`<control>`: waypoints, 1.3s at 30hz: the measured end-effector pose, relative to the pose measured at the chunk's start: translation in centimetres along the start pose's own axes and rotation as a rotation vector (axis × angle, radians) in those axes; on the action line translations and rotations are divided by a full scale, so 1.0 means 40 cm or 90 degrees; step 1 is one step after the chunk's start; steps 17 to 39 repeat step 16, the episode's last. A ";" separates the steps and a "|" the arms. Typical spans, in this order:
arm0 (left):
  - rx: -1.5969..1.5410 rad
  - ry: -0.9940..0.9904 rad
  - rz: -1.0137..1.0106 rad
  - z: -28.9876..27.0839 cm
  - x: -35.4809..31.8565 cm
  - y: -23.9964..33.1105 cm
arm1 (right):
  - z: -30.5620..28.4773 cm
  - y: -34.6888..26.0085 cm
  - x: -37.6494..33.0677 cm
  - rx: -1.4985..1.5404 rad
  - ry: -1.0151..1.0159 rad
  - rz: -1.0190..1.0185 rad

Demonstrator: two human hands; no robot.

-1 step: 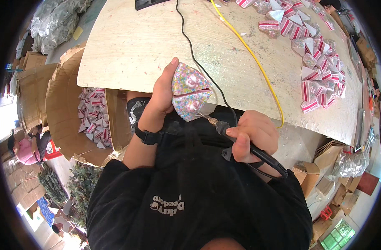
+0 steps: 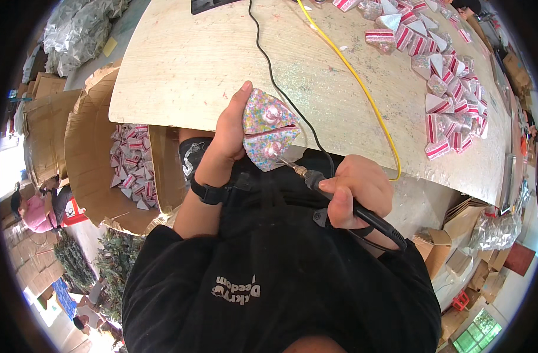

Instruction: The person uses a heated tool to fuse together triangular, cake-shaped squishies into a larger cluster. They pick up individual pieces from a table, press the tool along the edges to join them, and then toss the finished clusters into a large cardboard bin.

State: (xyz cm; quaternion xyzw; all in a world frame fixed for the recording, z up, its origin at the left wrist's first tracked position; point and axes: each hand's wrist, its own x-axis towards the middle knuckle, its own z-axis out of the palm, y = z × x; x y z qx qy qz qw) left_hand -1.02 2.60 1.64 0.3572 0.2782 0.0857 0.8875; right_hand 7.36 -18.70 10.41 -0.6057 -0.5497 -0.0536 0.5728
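Note:
My left hand [image 2: 226, 130] is closed around two wedge-shaped toy cake slices, holding them side by side above the table's near edge. Coloured specks cover the upper slice [image 2: 258, 116] and the lower slice [image 2: 262, 147], and each bears a pinkish-white swirl. A narrow dark red gap shows between them. In my right hand [image 2: 366, 191] is a black-handled soldering iron [image 2: 313, 179], gripped like a pen with the thumb on top. Its thin metal tip points left and meets or nearly meets the lower slice's right edge; contact is hard to tell. My left fingers are mostly hidden behind the slices.
Many red-and-white cake slices [image 2: 451, 106] lie heaped on the table [image 2: 186, 65] at the right. A black cable [image 2: 273, 73] and a yellow cable [image 2: 357, 76] cross the tabletop. Left of me, an open cardboard box [image 2: 83, 159] holds more slices. A person [image 2: 38, 213] sits far left.

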 end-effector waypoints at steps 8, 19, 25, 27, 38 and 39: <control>-0.046 -0.016 -0.034 -0.003 0.004 -0.006 | -0.008 0.017 -0.021 0.015 0.004 0.044; -0.101 -0.044 -0.069 -0.015 0.023 -0.013 | -0.013 0.026 -0.035 0.032 0.069 -0.010; -0.101 -0.044 -0.069 -0.015 0.023 -0.013 | -0.013 0.026 -0.035 0.032 0.069 -0.010; -0.101 -0.044 -0.069 -0.015 0.023 -0.013 | -0.013 0.026 -0.035 0.032 0.069 -0.010; -0.101 -0.044 -0.069 -0.015 0.023 -0.013 | -0.013 0.026 -0.035 0.032 0.069 -0.010; -0.101 -0.044 -0.069 -0.015 0.023 -0.013 | -0.013 0.026 -0.035 0.032 0.069 -0.010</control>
